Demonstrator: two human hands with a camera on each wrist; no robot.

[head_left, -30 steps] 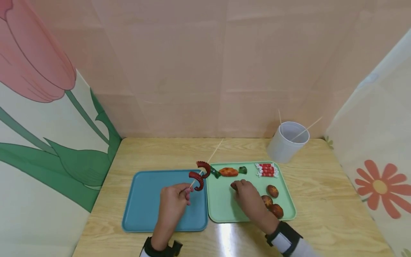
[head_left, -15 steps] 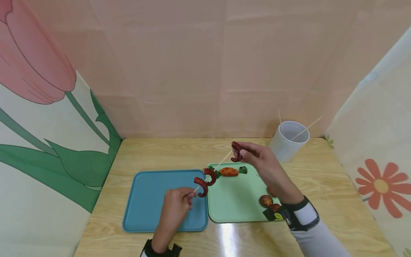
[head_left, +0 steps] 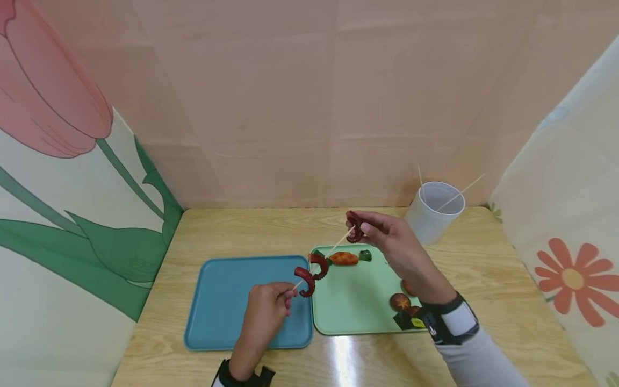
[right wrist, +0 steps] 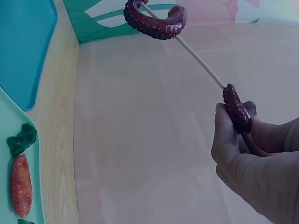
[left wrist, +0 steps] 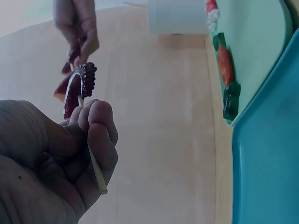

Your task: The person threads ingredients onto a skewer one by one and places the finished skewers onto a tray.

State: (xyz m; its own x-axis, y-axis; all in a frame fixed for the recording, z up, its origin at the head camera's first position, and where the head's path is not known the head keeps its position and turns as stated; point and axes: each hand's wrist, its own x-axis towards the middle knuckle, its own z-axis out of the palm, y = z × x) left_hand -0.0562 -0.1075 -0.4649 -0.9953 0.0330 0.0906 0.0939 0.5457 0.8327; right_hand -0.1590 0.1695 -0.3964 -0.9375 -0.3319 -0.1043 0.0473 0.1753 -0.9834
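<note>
My left hand (head_left: 266,309) pinches a thin wooden skewer (head_left: 339,242) near its lower end, over the blue tray's right side. Two curled dark-red octopus tentacle pieces (head_left: 304,281) are threaded on the skewer, close together above the fingers. Between thumb and fingers, my right hand (head_left: 394,239) holds a third tentacle piece (right wrist: 238,109) at the skewer's far tip. In the right wrist view the skewer meets this piece's side. The left wrist view shows the skewer's blunt end (left wrist: 103,189) sticking out below the left fingers.
A blue tray (head_left: 232,301) lies left, touching a green tray (head_left: 348,317). On the green tray are a carrot-like orange piece with green ends (head_left: 344,259), brown mushroom caps (head_left: 400,302) and red-and-white rolls (left wrist: 211,8). A white cup (head_left: 427,220) with skewers stands behind.
My right hand has picked up a tentacle piece from the green tray and raised it to the skewer tip. My left hand has shifted slightly right and down with the skewer.
</note>
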